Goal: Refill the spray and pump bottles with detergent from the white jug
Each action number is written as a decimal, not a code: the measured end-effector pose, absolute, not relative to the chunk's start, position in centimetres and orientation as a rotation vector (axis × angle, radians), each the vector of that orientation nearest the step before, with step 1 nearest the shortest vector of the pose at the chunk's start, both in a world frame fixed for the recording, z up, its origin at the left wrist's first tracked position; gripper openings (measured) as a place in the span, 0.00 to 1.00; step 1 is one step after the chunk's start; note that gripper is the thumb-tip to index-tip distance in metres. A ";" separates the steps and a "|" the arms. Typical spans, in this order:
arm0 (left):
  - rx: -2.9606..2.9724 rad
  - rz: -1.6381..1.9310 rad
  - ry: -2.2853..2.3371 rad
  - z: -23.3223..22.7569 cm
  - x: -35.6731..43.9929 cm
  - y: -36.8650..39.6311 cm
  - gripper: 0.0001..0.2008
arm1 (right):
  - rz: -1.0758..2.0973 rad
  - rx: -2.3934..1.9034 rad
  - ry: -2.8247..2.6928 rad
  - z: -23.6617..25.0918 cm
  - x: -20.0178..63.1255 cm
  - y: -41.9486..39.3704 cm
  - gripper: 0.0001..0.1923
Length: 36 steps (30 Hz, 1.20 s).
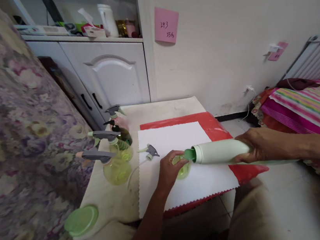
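Two hands over white scallop-edged cloth [180, 160] on desk [111, 197], left hand [169, 170] curled round translucent yellow-green bottle [183, 169], right hand [259, 145] wrapped round smooth pale-green cylindrical flask [221, 151], held level, green spout touching bottle mouth.

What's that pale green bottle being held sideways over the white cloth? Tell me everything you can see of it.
The pale green bottle is a smooth, opaque cylinder, plastic or coated metal by its look, with a darker green neck at its left end. It lies nearly level above the white cloth. The right hand grips its base end. Its neck points into a small yellow-green container that the left hand holds on the cloth. No cap shows on it.
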<state>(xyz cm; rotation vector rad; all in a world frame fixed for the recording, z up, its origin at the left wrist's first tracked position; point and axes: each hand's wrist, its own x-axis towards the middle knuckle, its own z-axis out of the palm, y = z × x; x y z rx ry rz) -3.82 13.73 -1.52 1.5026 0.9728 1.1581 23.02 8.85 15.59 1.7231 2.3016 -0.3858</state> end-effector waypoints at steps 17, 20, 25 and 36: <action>1.521 1.177 0.978 -1.6 -3.8 13.8 0.08 | -0.400 1.715 2.341 15.4 23.3 8.9 0.23; 1.525 1.169 0.980 -1.6 -3.8 13.8 0.08 | -0.393 1.727 2.343 15.3 23.4 8.9 0.23; 1.521 1.165 0.979 -1.7 -3.8 13.8 0.09 | -0.387 1.730 2.329 15.4 23.4 8.8 0.26; 1.547 1.167 0.976 -1.5 -3.9 13.7 0.09 | -0.342 1.718 2.306 16.1 22.6 8.7 0.24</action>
